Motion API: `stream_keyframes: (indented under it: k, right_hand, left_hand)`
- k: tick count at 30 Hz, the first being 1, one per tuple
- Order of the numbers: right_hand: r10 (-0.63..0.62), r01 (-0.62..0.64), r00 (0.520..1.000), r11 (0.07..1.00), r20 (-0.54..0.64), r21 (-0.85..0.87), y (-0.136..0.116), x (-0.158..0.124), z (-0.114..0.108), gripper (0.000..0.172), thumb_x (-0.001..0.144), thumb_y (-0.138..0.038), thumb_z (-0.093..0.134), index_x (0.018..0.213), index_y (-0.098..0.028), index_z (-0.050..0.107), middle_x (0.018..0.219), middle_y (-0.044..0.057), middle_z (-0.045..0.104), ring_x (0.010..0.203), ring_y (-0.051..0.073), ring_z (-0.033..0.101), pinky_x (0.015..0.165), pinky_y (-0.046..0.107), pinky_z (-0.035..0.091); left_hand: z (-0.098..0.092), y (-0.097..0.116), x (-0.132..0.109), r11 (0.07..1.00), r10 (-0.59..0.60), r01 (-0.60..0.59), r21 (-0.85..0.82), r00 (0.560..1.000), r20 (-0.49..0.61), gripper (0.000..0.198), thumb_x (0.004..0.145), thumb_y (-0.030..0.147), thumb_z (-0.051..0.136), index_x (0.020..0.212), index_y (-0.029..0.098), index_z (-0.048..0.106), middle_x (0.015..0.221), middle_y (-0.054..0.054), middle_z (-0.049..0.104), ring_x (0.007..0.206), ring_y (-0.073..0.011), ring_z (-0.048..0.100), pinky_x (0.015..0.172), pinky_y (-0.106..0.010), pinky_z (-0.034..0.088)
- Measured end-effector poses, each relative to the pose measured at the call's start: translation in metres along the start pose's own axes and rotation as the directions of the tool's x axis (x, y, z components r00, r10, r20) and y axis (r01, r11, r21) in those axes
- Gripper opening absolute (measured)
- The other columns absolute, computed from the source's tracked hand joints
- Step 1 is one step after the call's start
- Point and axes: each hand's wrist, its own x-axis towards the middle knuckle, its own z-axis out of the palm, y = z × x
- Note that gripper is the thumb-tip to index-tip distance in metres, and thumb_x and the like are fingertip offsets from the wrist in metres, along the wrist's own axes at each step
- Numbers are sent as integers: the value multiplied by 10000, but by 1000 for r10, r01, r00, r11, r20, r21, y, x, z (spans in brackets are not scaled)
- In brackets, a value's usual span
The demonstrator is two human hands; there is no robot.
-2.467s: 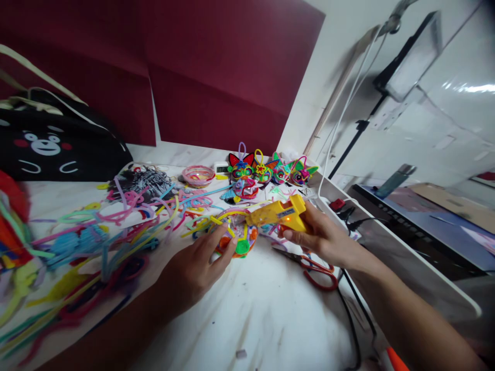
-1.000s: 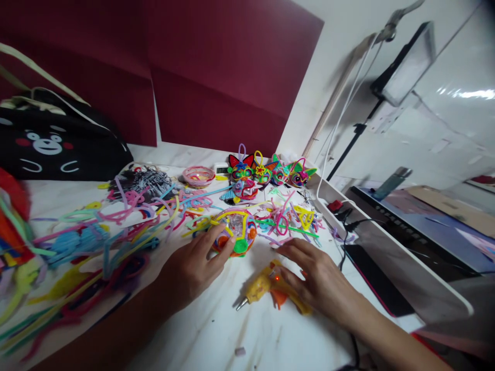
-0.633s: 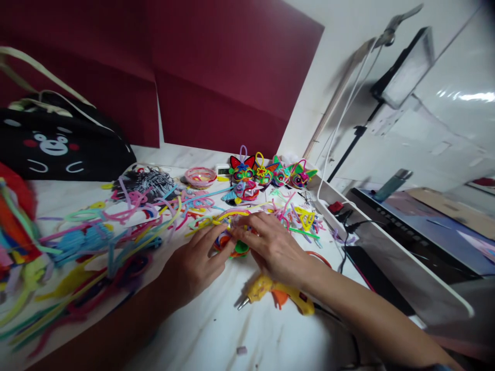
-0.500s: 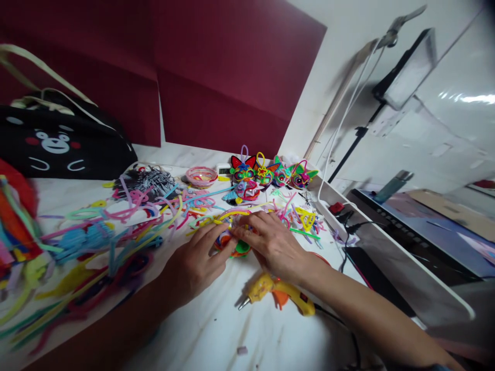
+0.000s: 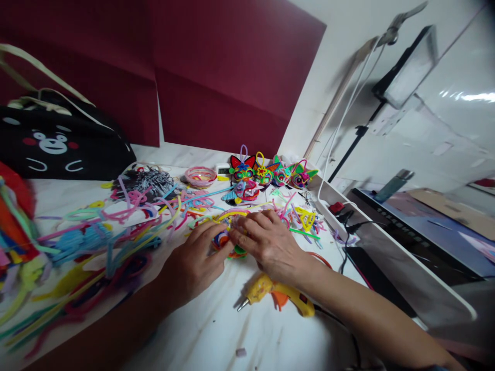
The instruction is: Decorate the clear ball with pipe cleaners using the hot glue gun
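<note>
Both of my hands meet over a small round pipe-cleaner mask (image 5: 228,242) that lies on the white marbled table (image 5: 216,330). My left hand (image 5: 193,263) holds its left side, fingers curled against it. My right hand (image 5: 266,245) covers its right side and pinches a part on top. A yellow glue gun (image 5: 276,299) with an orange trigger lies on the table just below my right wrist, nozzle pointing left. Most of the mask is hidden under my fingers.
Loose coloured pipe cleaners (image 5: 96,232) cover the left half of the table. Several finished masks (image 5: 270,174) stand in a row at the back, beside a small pink bowl (image 5: 200,176). A black bear-face bag (image 5: 58,147) sits far left. A power strip (image 5: 340,208) and cables lie to the right.
My right hand laid the glue gun down on the table, let go of it, and moved up onto the mask. My left hand stayed on the mask throughout.
</note>
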Motion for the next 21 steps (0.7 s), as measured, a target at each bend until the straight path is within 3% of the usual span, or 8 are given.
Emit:
stream_keyframes:
  k: [9,21]
  right_hand:
    - [-13,13,1000,1000,-22,-27,0,-6,1,323,1023,-193,395,1312,-149,532,1270,111,597,1073,263,494,849,434,363]
    - [2,-2,999,1000,-38,-15,3,-12,6,360,1007,-196,420,1353,-154,507,1261,124,591,1053,267,496,830,436,372]
  left_hand:
    - [1,-3,-4,997,3,0,-78,1000,31,353,820,0,538,1115,164,642,1253,-155,565,1281,-297,511,1055,-436,495]
    - [3,-6,-8,996,-23,28,-90,999,49,386,833,36,546,1186,177,609,1321,-171,553,1225,-281,570,975,-389,540]
